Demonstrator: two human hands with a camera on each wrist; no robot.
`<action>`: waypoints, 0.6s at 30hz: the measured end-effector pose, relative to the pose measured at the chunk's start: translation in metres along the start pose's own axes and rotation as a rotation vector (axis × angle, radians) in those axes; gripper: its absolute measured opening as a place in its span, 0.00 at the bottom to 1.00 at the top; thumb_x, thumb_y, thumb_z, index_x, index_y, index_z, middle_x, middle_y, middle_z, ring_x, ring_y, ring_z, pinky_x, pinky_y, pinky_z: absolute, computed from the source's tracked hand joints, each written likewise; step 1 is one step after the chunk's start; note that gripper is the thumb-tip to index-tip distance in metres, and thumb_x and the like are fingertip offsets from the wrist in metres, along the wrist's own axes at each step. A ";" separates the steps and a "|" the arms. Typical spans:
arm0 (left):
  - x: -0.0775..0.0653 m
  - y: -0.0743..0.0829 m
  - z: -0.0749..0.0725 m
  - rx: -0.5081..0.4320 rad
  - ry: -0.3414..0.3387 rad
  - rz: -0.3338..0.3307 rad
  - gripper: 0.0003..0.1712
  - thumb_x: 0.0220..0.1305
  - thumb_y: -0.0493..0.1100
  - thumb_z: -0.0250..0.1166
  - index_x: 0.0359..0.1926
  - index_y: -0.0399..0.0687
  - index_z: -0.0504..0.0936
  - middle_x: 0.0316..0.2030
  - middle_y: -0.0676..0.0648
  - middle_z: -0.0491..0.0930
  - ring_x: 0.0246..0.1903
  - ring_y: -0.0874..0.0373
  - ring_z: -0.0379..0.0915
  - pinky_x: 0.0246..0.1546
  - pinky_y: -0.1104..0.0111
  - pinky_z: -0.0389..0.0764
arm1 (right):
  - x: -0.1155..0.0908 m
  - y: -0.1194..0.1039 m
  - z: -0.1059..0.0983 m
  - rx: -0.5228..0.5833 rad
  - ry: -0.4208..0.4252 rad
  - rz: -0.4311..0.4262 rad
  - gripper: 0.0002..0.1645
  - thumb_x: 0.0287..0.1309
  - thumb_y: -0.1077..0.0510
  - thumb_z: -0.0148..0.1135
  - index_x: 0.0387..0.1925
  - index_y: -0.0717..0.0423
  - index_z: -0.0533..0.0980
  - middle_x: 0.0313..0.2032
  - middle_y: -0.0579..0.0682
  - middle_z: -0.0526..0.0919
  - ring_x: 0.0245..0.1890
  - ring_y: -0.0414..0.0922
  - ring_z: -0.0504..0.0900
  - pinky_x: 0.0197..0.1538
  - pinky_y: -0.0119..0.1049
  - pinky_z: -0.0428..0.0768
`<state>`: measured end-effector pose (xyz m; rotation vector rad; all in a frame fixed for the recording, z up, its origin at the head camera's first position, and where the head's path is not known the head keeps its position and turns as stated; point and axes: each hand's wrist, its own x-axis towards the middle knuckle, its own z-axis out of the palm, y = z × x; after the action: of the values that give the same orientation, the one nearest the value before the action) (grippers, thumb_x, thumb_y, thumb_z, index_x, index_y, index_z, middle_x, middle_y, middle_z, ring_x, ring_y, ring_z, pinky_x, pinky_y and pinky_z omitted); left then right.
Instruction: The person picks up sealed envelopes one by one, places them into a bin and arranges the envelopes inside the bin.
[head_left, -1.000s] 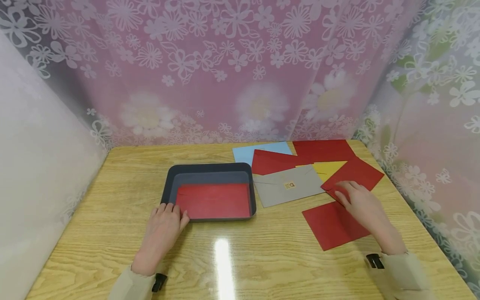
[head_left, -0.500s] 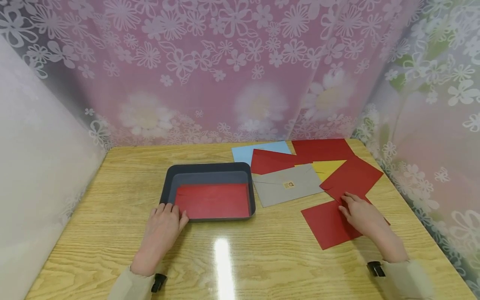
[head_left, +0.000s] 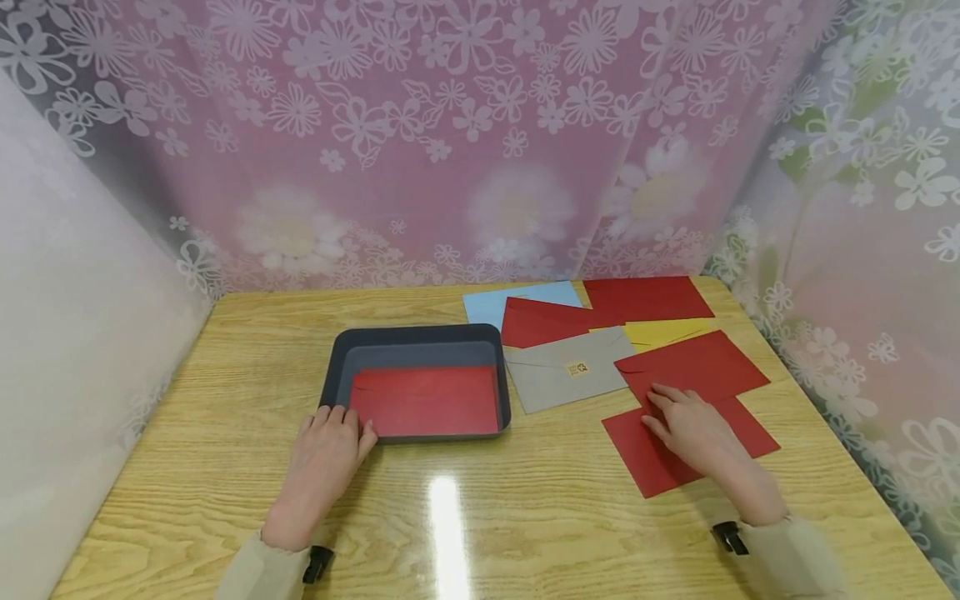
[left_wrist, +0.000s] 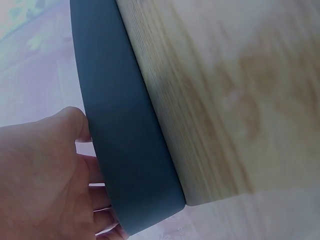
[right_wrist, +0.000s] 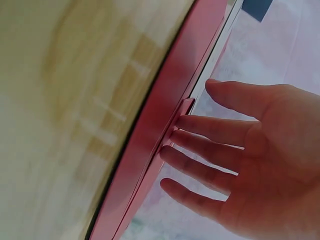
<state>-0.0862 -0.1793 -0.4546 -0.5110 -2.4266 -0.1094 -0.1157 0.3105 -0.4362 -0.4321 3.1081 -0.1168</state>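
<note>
In the head view, a dark grey rectangular tray (head_left: 420, 337) stands left of centre with a red envelope (head_left: 431, 403) lying in it. My left hand (head_left: 324, 462) grips the tray's front left corner; the left wrist view shows thumb and fingers at the rim of its wall (left_wrist: 122, 115). On the right, the fingertips of my right hand (head_left: 697, 433) rest on an upper red envelope (head_left: 697, 365), fingers fairly straight and spread in the right wrist view. Beneath that envelope and the hand lies a lower red envelope (head_left: 628, 450), partly covered.
Behind them overlap a grey envelope (head_left: 555, 379) with a small sticker, a yellow envelope (head_left: 663, 333), a light blue envelope (head_left: 487, 307) and two more red envelopes, one at the back (head_left: 645, 296). A flowered curtain (head_left: 450, 167) bounds the wooden table (head_left: 262, 350).
My right hand has moved leftward and towards me. The upper red envelope has slid and turned with it, showing more of the yellow one. My left hand and the tray have stayed put.
</note>
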 end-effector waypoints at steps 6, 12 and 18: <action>-0.001 0.000 0.001 -0.010 -0.066 -0.042 0.22 0.59 0.42 0.67 0.16 0.47 0.63 0.17 0.47 0.65 0.20 0.49 0.61 0.24 0.59 0.68 | 0.005 -0.019 0.001 -0.014 0.015 -0.024 0.31 0.60 0.55 0.70 0.57 0.74 0.77 0.57 0.71 0.77 0.57 0.68 0.76 0.58 0.59 0.77; -0.002 0.000 0.001 -0.011 -0.070 -0.040 0.22 0.61 0.42 0.65 0.16 0.46 0.64 0.17 0.46 0.67 0.20 0.48 0.62 0.24 0.60 0.68 | 0.009 -0.035 -0.001 -0.031 0.031 -0.052 0.29 0.59 0.54 0.71 0.54 0.73 0.78 0.54 0.69 0.79 0.55 0.65 0.78 0.54 0.55 0.81; -0.001 -0.001 0.001 -0.006 -0.031 -0.010 0.22 0.59 0.43 0.64 0.15 0.48 0.61 0.16 0.47 0.64 0.18 0.51 0.58 0.22 0.61 0.65 | 0.017 -0.030 -0.007 0.025 0.029 -0.066 0.23 0.60 0.54 0.71 0.50 0.68 0.83 0.50 0.64 0.82 0.50 0.61 0.82 0.50 0.54 0.82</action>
<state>-0.0861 -0.1802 -0.4558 -0.5068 -2.4600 -0.1131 -0.1239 0.2779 -0.4272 -0.5380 3.1174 -0.1631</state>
